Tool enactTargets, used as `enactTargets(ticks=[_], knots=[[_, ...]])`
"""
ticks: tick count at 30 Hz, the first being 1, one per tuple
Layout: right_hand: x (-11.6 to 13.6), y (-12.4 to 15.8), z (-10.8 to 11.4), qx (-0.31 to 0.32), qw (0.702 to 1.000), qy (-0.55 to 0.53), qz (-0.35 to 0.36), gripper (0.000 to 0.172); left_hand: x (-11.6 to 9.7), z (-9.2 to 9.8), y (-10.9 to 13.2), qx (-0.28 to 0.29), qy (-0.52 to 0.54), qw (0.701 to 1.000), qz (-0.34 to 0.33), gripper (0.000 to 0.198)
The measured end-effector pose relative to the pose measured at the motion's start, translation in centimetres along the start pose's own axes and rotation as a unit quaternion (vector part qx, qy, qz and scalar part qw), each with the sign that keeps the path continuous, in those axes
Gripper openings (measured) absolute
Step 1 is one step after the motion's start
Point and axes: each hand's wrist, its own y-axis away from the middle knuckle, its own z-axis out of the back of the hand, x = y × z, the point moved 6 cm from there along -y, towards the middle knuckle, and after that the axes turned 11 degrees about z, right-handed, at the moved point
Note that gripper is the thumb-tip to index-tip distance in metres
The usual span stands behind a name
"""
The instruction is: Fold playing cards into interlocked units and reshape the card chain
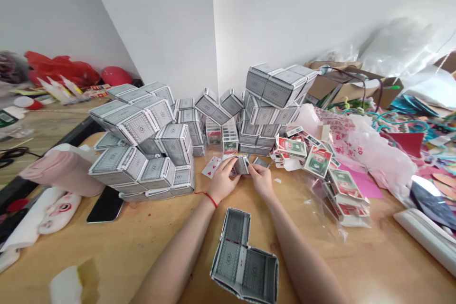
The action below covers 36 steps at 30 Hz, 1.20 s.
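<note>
Between both hands, just above the table, is a small piece of grey-backed playing cards (pixel 242 165). My left hand (pixel 224 178), with a red string at the wrist, pinches its left side. My right hand (pixel 261 175) grips its right edge with the fingertips. A few loose cards (pixel 211 167) lie face up to the left of the hands, and another grey-backed card (pixel 261 162) lies beyond the right one. Between my forearms rests an L-shaped block (pixel 233 256) built from folded cards.
Stacked card blocks stand on the left (pixel 135 118) and right (pixel 274 85). Opened card boxes (pixel 318 161) and clear wrappers lie to the right, beside a pink-printed plastic bag (pixel 356 133). A dark phone (pixel 106 205) and a rolled pink cloth (pixel 64 171) are at the left.
</note>
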Motion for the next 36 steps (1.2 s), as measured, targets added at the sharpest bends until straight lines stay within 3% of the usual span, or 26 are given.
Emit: enactTargets(ticks=[6, 17, 26, 31, 36], knots=[[0.6, 0.3, -1.4, 0.071, 0.995, -0.026, 0.07, 0.044, 0.3, 0.3, -0.1, -0.032, -0.01, 0.999, 0.019, 0.05], [0.6, 0.2, -1.4, 0.103, 0.99, -0.001, 0.098, 0.037, 0.3, 0.2, -0.1, -0.02, -0.005, 1.0, 0.015, 0.052], [0.0, 0.2, -1.0, 0.096, 0.99, 0.033, 0.099, 0.03, 0.1, 0.1, 0.0, -0.018, -0.006, 1.0, -0.006, 0.052], [0.3, 0.0, -1.0, 0.07, 0.994, 0.005, 0.082, 0.036, -0.4, 0.1, 0.1, -0.02, 0.005, 1.0, -0.01, 0.051], [0.0, -0.2, -1.0, 0.041, 0.996, -0.071, 0.031, 0.033, 0.1, 0.0, -0.3, -0.007, 0.068, 0.997, 0.039, 0.054]])
